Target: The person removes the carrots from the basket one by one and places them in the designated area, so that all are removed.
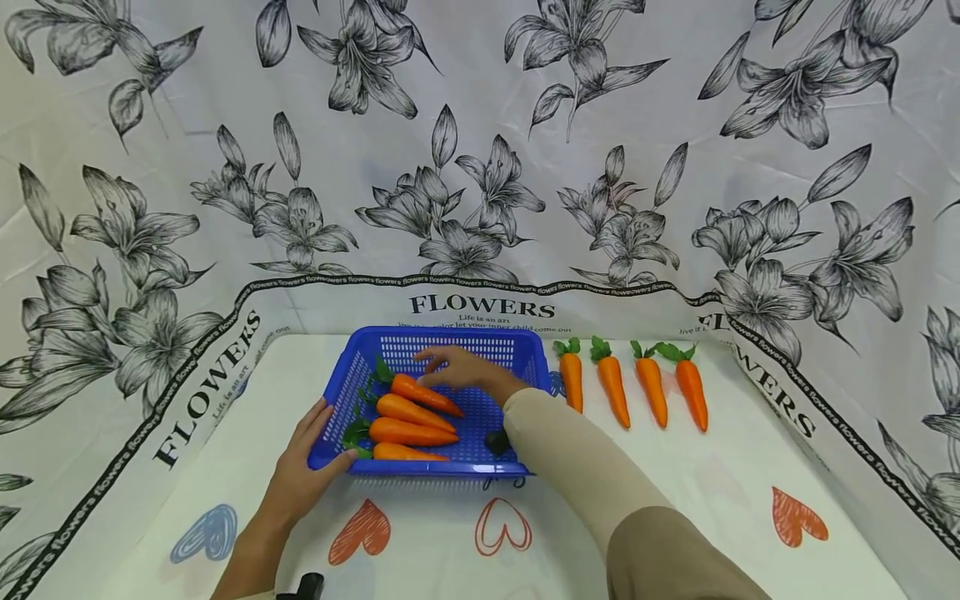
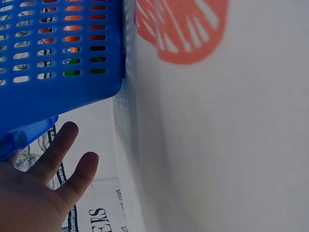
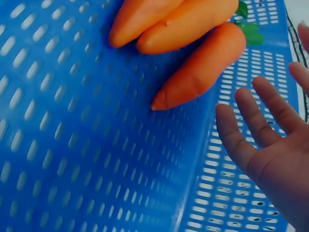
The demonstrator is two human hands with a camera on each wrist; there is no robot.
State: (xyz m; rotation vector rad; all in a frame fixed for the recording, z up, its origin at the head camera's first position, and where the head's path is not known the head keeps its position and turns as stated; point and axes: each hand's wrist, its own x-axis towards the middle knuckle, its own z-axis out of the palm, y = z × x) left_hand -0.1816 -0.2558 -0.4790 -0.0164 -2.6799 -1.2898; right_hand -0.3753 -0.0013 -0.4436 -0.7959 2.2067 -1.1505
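A blue plastic basket [image 1: 480,468] with slotted walls stands on the table. Several orange carrots [image 1: 411,432] with green tops lie side by side at its left, tips toward the right. My left hand [image 1: 303,467] holds the basket's near left corner, thumb over the rim and fingers along the outer side; in the left wrist view two fingers [image 2: 79,179] stick out straight, off the basket. Above the farthest carrot [image 3: 203,70] in the basket hovers my right hand [image 1: 457,367]. Its fingers are spread and hold nothing in the right wrist view.
Several more carrots [image 1: 649,392] lie in a row on the table right of the basket. A small dark object [image 1: 497,442] shows beside the right sleeve; its kind is unclear. Flower-printed cloth [image 1: 465,167] hangs behind and along the sides. The white tabletop [image 1: 600,550] has printed hearts.
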